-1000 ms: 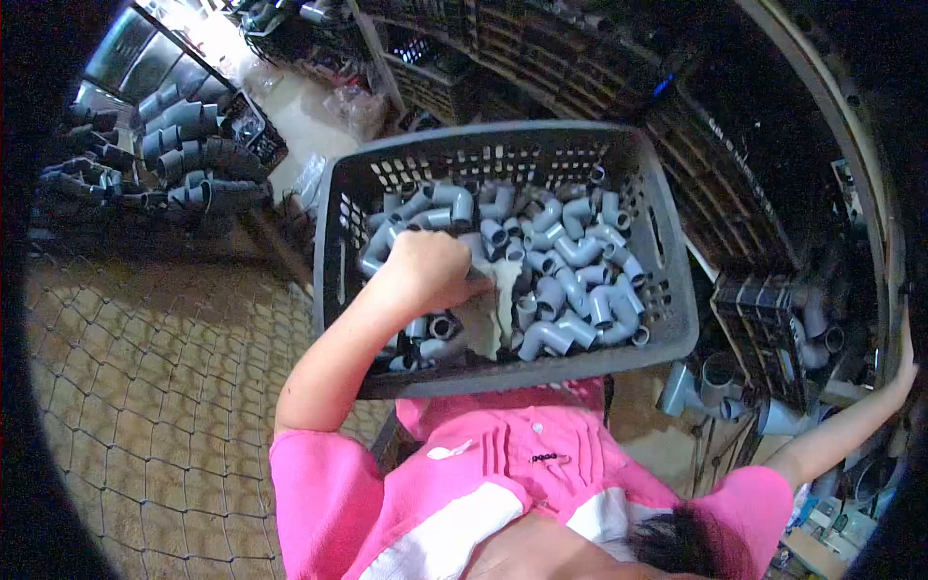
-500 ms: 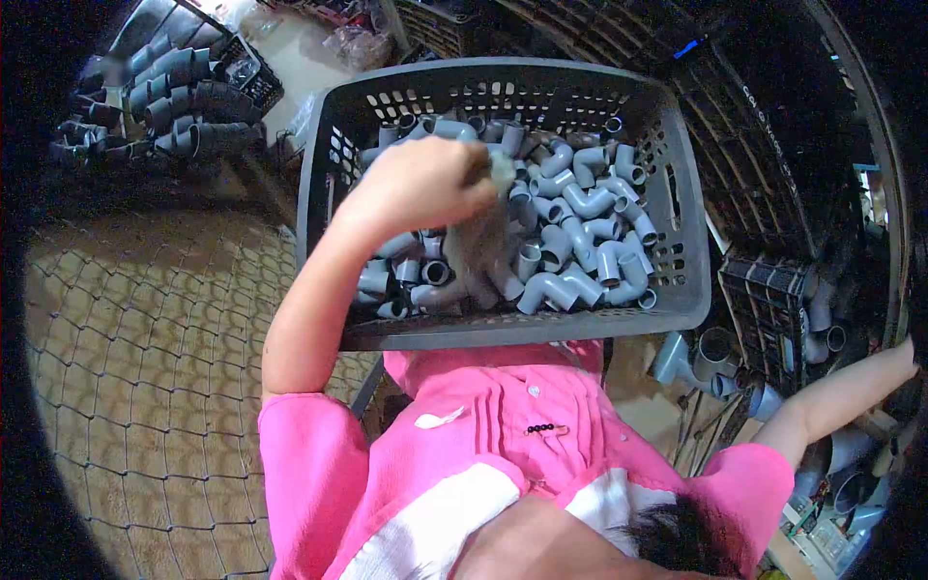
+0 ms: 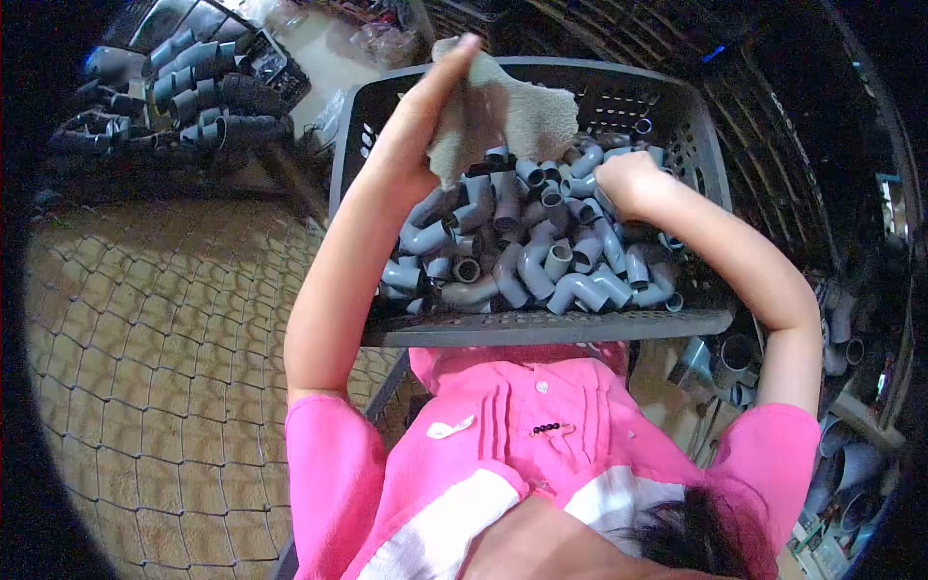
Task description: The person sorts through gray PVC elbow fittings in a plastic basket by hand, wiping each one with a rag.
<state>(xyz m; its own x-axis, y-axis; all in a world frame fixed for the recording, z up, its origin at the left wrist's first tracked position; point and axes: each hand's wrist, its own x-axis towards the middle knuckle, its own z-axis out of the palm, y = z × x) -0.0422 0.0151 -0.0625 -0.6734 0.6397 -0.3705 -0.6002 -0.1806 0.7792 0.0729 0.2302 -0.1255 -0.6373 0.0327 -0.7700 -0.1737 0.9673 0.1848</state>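
Note:
A black plastic basket (image 3: 541,331) in front of my body holds many grey plastic pipe elbows (image 3: 580,292). Over its far left part, my left hand (image 3: 416,130) holds a pale beige cloth (image 3: 532,114), which lies spread out across the hand; the thumb shows at the cloth's top edge and the other fingers are mostly hidden. My right hand (image 3: 633,186) is at the right side of the basket, among the fittings. Its fingers are curled closed over a grey pipe elbow there, and most of that grip is covered by the hand.
Larger dark pipe fittings (image 3: 198,87) are stacked at the upper left. Wire mesh (image 3: 164,387) spreads over the ground at left. Dark crates (image 3: 773,126) stand along the right, with more pipe pieces (image 3: 851,469) below them.
My right hand has come from the far right edge into the basket. My left hand has moved up and away, and the cloth, bunched before, is now spread out. The view has shifted slightly.

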